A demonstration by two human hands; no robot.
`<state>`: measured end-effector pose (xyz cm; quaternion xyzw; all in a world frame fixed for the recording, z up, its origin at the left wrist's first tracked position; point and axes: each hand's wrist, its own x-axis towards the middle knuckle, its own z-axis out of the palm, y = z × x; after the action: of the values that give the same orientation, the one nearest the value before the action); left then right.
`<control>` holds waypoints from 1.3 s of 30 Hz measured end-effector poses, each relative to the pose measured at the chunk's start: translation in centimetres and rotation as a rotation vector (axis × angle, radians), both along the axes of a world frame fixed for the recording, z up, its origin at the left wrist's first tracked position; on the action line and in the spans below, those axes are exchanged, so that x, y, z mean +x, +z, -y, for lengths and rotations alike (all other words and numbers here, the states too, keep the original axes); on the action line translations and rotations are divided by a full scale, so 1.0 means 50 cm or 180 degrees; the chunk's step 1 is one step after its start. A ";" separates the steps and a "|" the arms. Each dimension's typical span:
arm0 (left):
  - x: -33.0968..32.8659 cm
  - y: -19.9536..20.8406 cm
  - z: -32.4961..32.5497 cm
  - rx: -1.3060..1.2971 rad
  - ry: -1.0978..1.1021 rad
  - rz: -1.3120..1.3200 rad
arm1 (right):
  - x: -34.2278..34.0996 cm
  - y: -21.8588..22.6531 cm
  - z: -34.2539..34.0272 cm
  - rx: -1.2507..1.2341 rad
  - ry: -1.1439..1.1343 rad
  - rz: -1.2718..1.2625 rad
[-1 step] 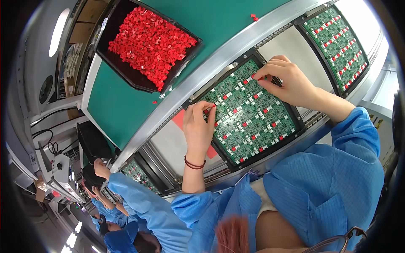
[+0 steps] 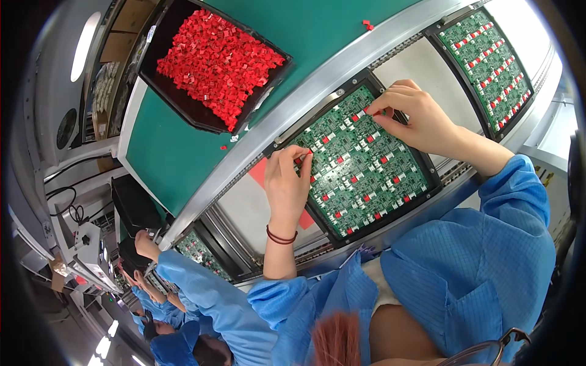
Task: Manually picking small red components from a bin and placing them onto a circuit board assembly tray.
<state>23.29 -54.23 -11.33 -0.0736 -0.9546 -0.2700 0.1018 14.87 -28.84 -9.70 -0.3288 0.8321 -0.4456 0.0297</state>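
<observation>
Circuit board mid-frame. Left hand pinches a red plug over its left edge; right hand seemingly pinches a second red plug near top. Best kept square, pressed straight.

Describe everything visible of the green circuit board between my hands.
The green circuit board lies flat, glossy and densely populated, dotted with white and red connectors. A black frame surrounds it, angled between metal rails. The left hand covers part of its left edge, the right hand part of its right edge; actual contact is unclear.
</observation>
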 end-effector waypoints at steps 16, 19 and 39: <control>-0.004 0.006 -0.024 -0.0254 0.0103 -0.0203 | 0.001 -0.003 -0.001 -0.0170 0.0023 0.0011; 0.012 0.023 -0.004 -0.0337 0.0293 -0.0247 | -0.003 0.012 -0.001 -0.0149 -0.0128 -0.0185; 0.088 -0.158 0.162 0.0828 0.1135 0.1648 | 0.016 -0.039 0.010 -0.0573 -0.0389 0.2125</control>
<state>27.71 -62.33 -19.24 0.1791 -0.9042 -0.3772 -0.0899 15.66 -29.34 -11.66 -0.1158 0.7520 -0.6011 0.2444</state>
